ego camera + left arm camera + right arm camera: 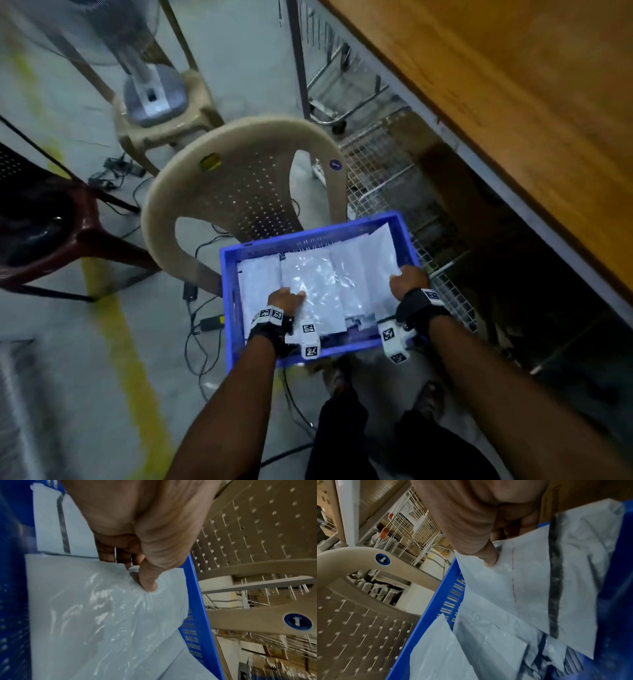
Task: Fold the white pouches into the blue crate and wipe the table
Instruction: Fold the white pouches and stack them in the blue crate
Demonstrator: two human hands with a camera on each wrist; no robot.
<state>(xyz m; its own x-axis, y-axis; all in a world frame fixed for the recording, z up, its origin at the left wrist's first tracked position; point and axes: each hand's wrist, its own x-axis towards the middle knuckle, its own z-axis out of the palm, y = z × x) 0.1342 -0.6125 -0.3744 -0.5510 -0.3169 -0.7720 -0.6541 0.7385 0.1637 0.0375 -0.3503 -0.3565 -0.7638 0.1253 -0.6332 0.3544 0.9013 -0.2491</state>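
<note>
A blue crate [310, 235] holds several white pouches [318, 284] lying loosely on one another. My left hand [286, 298] is over the crate's near left part and pinches the edge of a shiny white pouch [94, 608], thumb on top and fingers underneath. The left hand [137, 574] is beside the blue crate wall [197, 601]. My right hand [407, 281] is at the crate's right rim. There the right hand [494, 550] pinches the corner of a white pouch [530, 581] that has a dark grey strip. The crate's wall [433, 615] is slotted.
A beige plastic chair [239, 178] stands just beyond the crate. A dark red chair [68, 233] is at the left, a fan base on a beige stool [154, 99] behind. A wooden table [513, 102] runs along the right above a wire cart [383, 164]. Cables [202, 329] cross the floor.
</note>
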